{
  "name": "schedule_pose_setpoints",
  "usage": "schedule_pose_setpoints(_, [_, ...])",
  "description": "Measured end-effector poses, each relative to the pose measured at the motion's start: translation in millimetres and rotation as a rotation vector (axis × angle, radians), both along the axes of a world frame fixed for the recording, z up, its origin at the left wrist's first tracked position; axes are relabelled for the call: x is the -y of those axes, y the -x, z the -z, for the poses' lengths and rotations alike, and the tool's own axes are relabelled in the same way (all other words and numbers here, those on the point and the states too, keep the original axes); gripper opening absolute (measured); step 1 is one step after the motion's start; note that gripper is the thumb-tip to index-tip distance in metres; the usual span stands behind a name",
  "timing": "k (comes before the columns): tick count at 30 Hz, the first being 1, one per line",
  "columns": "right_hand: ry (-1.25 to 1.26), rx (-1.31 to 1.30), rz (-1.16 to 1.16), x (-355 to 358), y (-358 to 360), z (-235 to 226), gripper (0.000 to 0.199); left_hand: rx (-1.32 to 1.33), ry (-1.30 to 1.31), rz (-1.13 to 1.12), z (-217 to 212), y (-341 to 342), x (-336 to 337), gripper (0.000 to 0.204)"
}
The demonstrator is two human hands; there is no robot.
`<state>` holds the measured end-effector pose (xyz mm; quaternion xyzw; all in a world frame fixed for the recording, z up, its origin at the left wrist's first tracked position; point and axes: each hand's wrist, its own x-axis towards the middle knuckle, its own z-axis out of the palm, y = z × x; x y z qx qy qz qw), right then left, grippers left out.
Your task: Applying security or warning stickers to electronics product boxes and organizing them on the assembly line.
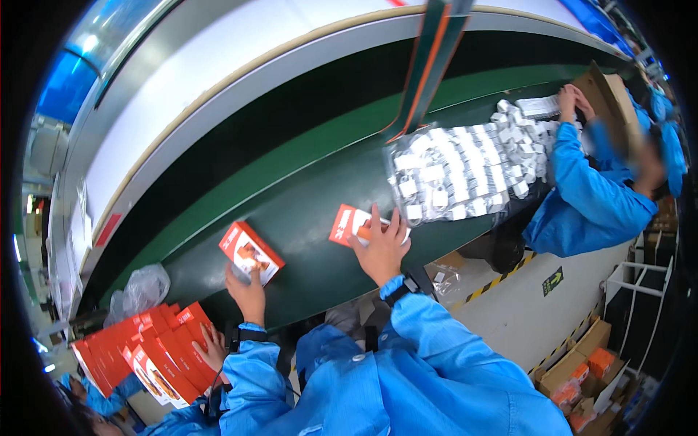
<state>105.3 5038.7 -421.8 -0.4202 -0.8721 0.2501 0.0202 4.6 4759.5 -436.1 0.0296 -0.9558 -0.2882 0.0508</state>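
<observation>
A small red-and-white carton (238, 238) lies tilted on the dark green work surface. My left hand (248, 296) pinches its near corner, thumb against the face and fingers at the side. Farther right, a second red-and-white carton (342, 224) is under my right hand (383, 251), whose fingers reach across it and grip its edges; they cover much of its right part. Just beyond that hand lies a broad spread of small white blocky pieces (454, 171) in clear plastic.
At the lower left, a co-worker's hand (211, 349) touches red cartons (156, 341) beside a clear plastic bag (145, 287). At the far right another co-worker in blue (589, 192) reaches by an open cardboard box (614, 105). A green-orange upright post (429, 69) stands behind the pieces.
</observation>
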Motion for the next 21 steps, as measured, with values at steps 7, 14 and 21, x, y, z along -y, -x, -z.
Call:
schedule_pose_setpoints(7, [-0.111, -0.242, -0.742, 6.5, 17.1, 27.3, 0.064, 0.072, -0.152, 0.659, -31.0, -24.0, -79.6, 0.076])
schedule_pose_setpoints(14, [-0.153, -0.06, -0.133, 85.1, -33.1, 40.9, 0.086, 0.305, -0.272, 0.48, 33.5, -62.7, -102.0, 0.091])
schedule_pose_setpoints(21, [0.015, 0.051, -0.39, 65.9, -2.0, 15.3, 0.089, 0.878, -1.113, 0.452, -46.9, 12.5, -7.4, 0.052])
